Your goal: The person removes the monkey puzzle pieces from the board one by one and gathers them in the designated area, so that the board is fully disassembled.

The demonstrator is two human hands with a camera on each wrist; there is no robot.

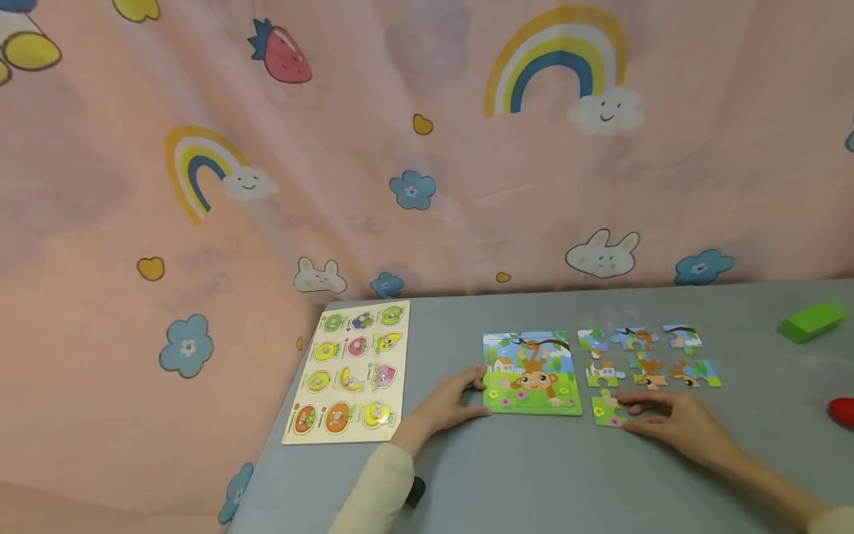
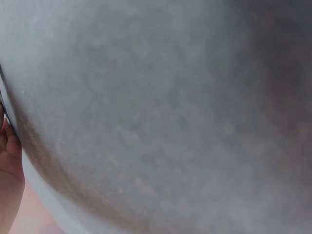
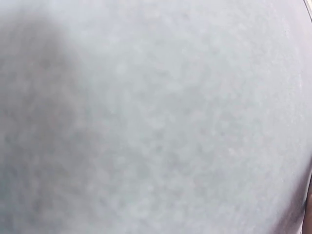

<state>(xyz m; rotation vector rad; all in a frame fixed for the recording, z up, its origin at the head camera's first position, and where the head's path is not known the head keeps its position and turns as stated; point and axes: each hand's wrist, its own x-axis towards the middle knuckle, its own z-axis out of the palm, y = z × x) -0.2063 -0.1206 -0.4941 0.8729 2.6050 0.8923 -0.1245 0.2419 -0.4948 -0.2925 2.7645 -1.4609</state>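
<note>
In the head view, a square jigsaw board [image 1: 532, 374] with a monkey picture lies flat on the grey table. My left hand [image 1: 445, 404] rests at the board's left edge, thumb and fingers apart, fingertips right at the rim. My right hand [image 1: 680, 424] pinches a green puzzle piece with flowers [image 1: 606, 410] by its right side, thumb below and fingers above. Behind that piece, several more puzzle pieces lie spaced in rows, among them one with a house [image 1: 603, 372] and one with a branch [image 1: 682, 336]. Both wrist views show mostly blurred grey tabletop.
A cream fruit peg board [image 1: 349, 371] lies on the left of the table [image 1: 527, 475]. To the far right are a green block [image 1: 812, 322] and a red object [image 1: 842, 411] cut off by the frame. A small black object [image 1: 415, 491] shows beside the left sleeve. Patterned pink cloth [image 1: 454, 245] hangs behind.
</note>
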